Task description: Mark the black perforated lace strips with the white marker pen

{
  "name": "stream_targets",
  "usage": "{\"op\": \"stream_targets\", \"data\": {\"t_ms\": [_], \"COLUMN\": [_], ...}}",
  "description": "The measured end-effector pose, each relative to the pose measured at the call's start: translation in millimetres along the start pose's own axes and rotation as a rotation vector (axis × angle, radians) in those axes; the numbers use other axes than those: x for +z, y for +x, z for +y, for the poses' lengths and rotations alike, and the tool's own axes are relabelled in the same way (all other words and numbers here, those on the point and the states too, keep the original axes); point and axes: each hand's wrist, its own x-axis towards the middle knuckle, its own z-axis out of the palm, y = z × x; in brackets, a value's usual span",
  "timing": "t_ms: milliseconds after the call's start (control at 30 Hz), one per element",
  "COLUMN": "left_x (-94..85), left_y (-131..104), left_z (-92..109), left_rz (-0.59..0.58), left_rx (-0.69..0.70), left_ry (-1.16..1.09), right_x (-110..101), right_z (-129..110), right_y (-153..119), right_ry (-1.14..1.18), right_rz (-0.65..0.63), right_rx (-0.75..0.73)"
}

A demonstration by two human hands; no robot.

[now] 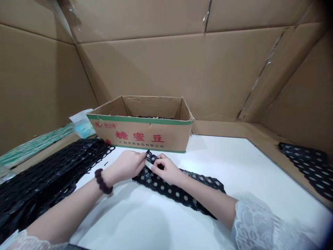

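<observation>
A black strip full of round holes (170, 191) lies slanting across the white board, its left end raised between my hands. My left hand (126, 166) is closed at that raised end, with a dark fuzzy band on the wrist. From the right, my right hand (168, 171) pinches with thumb and forefinger at a short white strip (149, 164), which spans the gap between both hands. My right forearm passes over the black strip and hides part of it. The left fingertips are partly hidden, so their exact hold on the white strip is unclear.
A cardboard box (140, 133) with black pieces inside stands behind my hands. Left lie a heap of black holed strips (44, 177), green-and-white ties (39, 144) and a pale packet (83, 125). More black holed material (308, 166) lies right. Cardboard walls (166, 69) surround the board.
</observation>
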Motion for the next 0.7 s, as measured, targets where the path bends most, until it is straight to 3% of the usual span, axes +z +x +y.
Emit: {"op": "stream_targets", "data": {"t_ms": [133,267,333,500,700], "left_x": [9.9,12.1,6.8,-8.0,5.1], "left_y": [-3,-4,-3,3,5], "left_z": [22,22,12,-26,-45], "left_rz": [0.016,0.010,0.004,-0.030,-0.112], "left_rx": [0.160,0.168,0.076,-0.141,-0.254], "left_ry": [0.254,0.198,0.074,-0.485,-0.762], "right_x": [2,3,1,-8,-13], "right_z": [-3,-4,-3,-5,-8], "right_y": [-2,-2,0,4,4], "right_ry": [-0.069,-0.059,-0.021,0.104,0.129], "right_rz": [0.021,0.029,0.032,-0.023,-0.056], "right_rx": [0.020,0.015,0.027,0.069,0.072]}}
